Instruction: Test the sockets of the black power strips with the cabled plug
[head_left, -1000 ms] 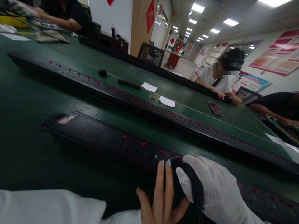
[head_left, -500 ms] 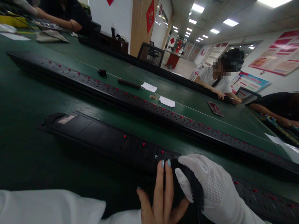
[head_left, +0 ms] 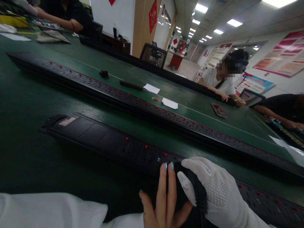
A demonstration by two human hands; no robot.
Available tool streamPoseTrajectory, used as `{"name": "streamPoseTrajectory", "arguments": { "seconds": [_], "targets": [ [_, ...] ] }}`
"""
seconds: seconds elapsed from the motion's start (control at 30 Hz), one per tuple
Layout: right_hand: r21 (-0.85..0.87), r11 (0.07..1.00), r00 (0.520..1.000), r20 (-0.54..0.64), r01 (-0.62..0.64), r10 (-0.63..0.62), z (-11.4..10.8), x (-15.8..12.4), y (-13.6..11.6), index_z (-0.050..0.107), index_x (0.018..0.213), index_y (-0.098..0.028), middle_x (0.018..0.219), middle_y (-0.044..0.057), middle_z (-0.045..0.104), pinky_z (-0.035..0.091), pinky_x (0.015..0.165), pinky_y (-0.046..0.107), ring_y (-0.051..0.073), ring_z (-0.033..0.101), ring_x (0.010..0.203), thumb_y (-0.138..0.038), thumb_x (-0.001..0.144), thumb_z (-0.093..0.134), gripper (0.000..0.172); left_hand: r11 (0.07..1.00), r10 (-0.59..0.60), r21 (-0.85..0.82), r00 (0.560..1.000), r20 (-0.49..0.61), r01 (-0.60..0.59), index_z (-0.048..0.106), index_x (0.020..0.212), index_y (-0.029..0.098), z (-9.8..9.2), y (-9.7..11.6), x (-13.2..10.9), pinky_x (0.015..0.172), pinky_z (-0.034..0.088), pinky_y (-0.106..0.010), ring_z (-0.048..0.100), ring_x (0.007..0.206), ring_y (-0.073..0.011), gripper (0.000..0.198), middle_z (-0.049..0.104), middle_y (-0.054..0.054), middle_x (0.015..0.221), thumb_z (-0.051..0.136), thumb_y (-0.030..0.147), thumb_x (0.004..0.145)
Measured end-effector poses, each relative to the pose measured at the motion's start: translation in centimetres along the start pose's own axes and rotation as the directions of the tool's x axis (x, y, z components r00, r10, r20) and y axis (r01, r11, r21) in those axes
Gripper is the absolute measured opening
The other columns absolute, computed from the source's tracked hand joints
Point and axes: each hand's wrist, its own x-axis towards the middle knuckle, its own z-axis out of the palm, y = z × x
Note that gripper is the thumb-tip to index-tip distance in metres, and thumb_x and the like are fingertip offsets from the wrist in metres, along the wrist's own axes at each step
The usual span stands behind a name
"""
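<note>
A long black power strip [head_left: 102,136] with red indicator lights and sockets runs diagonally across the near part of the green table. My left hand [head_left: 163,196], bare with blue nails, lies on it with two fingers stretched out beside the mark "19". Right beside it, my right hand [head_left: 216,183] wears a white dotted glove and is closed around a black plug [head_left: 198,186] with a ribbed cord end. The plug is at the strip's top face; its pins are hidden. The cord drops toward the lower edge of the view.
A second long power strip [head_left: 152,107] lies behind the first. Beyond it are a small black part [head_left: 104,73], paper slips [head_left: 169,103] and a phone-like red object [head_left: 218,110]. A co-worker [head_left: 225,79] handles another black strip [head_left: 152,68] at the far side.
</note>
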Motion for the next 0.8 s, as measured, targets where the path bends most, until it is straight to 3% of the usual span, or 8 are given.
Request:
{"name": "streamPoseTrajectory", "arguments": {
  "seconds": [0.4,0.8],
  "targets": [
    [0.063,0.997,0.999,-0.011,-0.038,0.039,0.03,0.04,-0.16,0.062,0.087,-0.033,0.085,0.002,0.070,0.051,0.060,0.033,0.021,0.066,0.072,-0.034,0.083,0.047,0.016,1.000,0.005,0.024,1.000,0.000,-0.005,0.046,0.124,0.022,-0.15,0.00,0.25,0.061,0.044,-0.032,0.042,0.123,-0.0307,0.049,0.054,-0.011,0.124,0.033,0.054,0.089],
    [-0.008,1.000,1.000,0.003,-0.009,0.009,-0.01,0.13,-0.16,0.063,0.086,-0.034,0.086,0.002,0.070,0.050,0.056,0.031,0.021,0.066,0.074,-0.034,0.083,0.046,0.017,0.999,-0.026,-0.018,1.000,-0.005,0.026,0.035,0.133,0.025,-0.10,0.13,0.16,0.063,0.045,-0.033,0.041,0.123,-0.0297,0.051,0.054,-0.010,0.124,0.036,0.051,0.089]
  ]
}}
